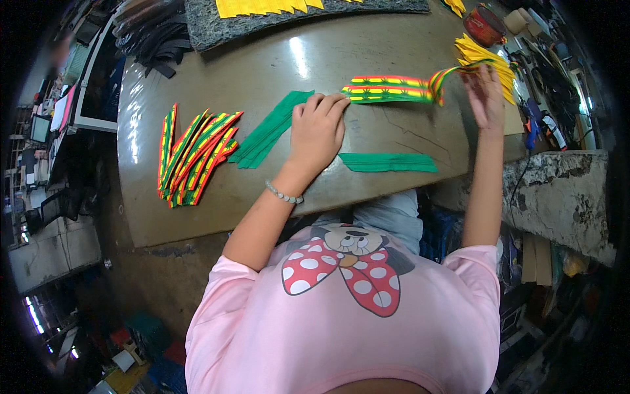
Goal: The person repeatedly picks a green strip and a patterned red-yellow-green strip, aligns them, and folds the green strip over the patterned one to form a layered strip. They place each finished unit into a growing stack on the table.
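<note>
1. Strip (pixel 390 88), banded in red, yellow and green with dark leaf shapes, runs across the counter (pixel 400 128) in front of the person; its left end meets the left hand, and its right part twists and rises off the surface.
2. Left hand (pixel 319 125) rests palm down, fingers together and bent, the tips touching the strip's left end; whether it grasps the strip or merely presses it, I cannot tell; a beaded bracelet (pixel 284 192) circles that wrist.
3. Right hand (pixel 484 95) is raised at the far right, its fingertips pinching the strip's lifted end, just beside a yellow bundle (pixel 478 51).
4. Green pieces (pixel 266 138) lie slanted in a stack, the upper end partly under or beside the left hand; a green band (pixel 388 163) lies nearer the person.
5. Striped pile (pixel 200 157), in the same colours, sits left of the green pieces, spread like a fan.
6. Grey mat (pixel 289 27) lies at the far side, yellow cloth (pixel 262 6) on it; black straps (pixel 157 41) lie to its left; a red tub (pixel 484 26) stands beyond the yellow bundle.
</note>
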{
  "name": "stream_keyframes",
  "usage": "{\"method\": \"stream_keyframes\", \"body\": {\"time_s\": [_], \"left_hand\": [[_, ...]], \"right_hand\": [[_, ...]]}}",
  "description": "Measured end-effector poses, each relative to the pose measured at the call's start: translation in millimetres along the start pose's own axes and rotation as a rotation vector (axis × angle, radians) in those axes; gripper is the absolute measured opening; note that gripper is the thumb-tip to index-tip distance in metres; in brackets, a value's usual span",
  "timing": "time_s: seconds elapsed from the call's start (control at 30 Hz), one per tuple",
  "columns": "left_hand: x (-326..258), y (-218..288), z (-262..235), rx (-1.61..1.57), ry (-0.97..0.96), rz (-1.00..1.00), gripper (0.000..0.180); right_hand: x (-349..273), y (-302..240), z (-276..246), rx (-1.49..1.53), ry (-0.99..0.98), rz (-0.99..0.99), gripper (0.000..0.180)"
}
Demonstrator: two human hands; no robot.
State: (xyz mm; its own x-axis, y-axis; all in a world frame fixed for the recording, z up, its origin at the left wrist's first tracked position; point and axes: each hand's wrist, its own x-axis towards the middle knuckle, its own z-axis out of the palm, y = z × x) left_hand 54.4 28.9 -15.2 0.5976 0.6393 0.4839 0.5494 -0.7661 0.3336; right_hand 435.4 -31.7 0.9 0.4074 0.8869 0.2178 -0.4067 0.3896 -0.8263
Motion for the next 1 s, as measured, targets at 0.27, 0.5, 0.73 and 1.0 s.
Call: {"method": "stream_keyframes", "body": {"time_s": [0.27, 0.5, 0.73, 1.0], "left_hand": [[3, -5, 5, -0.115, 0.047, -0.068, 0.018], [5, -3, 4, -0.193, 0.06, -0.158, 0.026], [12, -5, 3, -0.615, 0.064, -0.291, 0.036], [17, -13, -13, -1.342, 0.021, -0.579, 0.045]], "right_hand": [[-38, -89, -62, 0.195, 0.112, -0.172, 0.031], [-6, -58, -41, -0.645, 0.192, 0.056, 0.044], [28, 8, 44, -1.753, -0.144, -0.498, 0.043], [-36, 61, 161, -1.096, -0.507, -0.256, 0.025]]}}
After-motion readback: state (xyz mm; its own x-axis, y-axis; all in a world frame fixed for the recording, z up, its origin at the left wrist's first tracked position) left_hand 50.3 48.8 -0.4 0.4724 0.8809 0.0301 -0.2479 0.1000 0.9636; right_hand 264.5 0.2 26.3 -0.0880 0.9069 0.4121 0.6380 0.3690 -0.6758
